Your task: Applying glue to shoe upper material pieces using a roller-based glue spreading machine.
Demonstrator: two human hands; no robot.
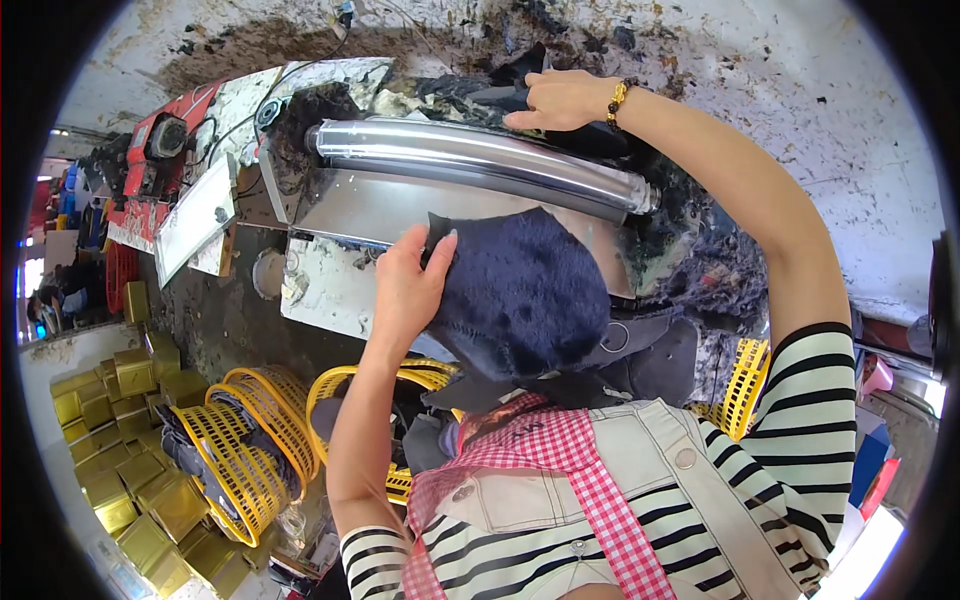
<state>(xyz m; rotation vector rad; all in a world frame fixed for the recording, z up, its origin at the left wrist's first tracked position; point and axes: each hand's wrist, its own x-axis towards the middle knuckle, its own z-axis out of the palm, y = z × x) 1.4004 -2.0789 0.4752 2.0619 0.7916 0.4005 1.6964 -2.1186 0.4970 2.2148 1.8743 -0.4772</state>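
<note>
My left hand (408,295) pinches the left edge of a dark blue furry piece of material (525,285), thumb on its upper side. This piece spreads over the machine's front edge, with a pointed upper corner and a rounded right side. Beyond the shiny metal roller (480,150), my right hand (565,100) is stretched far forward, fingers curled at a dark thin piece of material (520,68). Its grip there is partly hidden. A flat metal plate (400,205) lies on the near side of the roller, partly under the furry piece.
Dark fluff (705,265) heaps at the machine's right end. Yellow plastic baskets (235,460) with dark pieces stand at lower left, beside stacked gold-coloured tins (130,470). A red machine (150,150) and a white panel (195,220) are at left. Dark grey pieces (660,365) lie before me.
</note>
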